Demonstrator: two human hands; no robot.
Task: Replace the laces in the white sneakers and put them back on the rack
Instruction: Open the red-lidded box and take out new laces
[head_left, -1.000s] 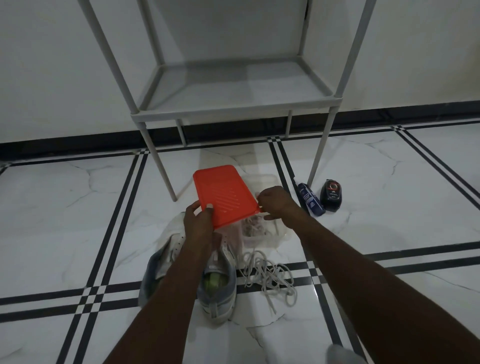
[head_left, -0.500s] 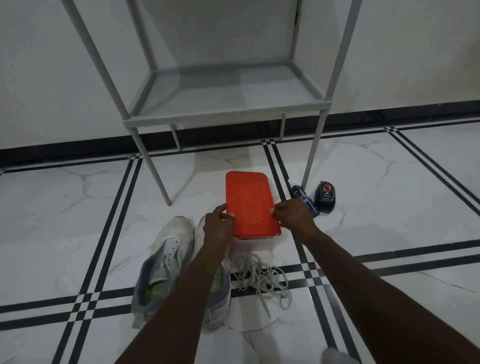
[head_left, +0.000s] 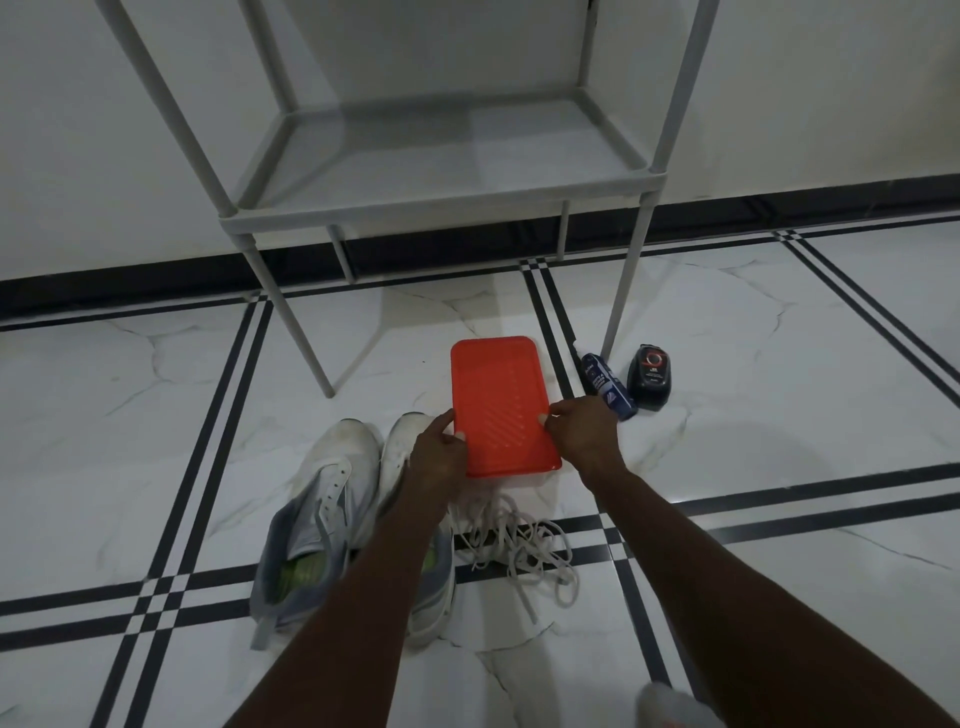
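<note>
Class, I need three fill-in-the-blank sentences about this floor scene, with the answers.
Both hands, left hand and right hand, hold the ____ lid.
The laces lie loose on the ____.
The two sneakers sit to the ____ of the laces.
Answers: red; floor; left

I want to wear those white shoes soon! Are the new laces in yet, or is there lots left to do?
Not yet. Done: the sneakers have bare eyelets, and a pile of laces lies loose on the floor. In hand: the left hand and right hand hold the red lid flat on its box. Left: lacing both shoes and setting them on the rack, whose shelf holds no shoes.
</note>
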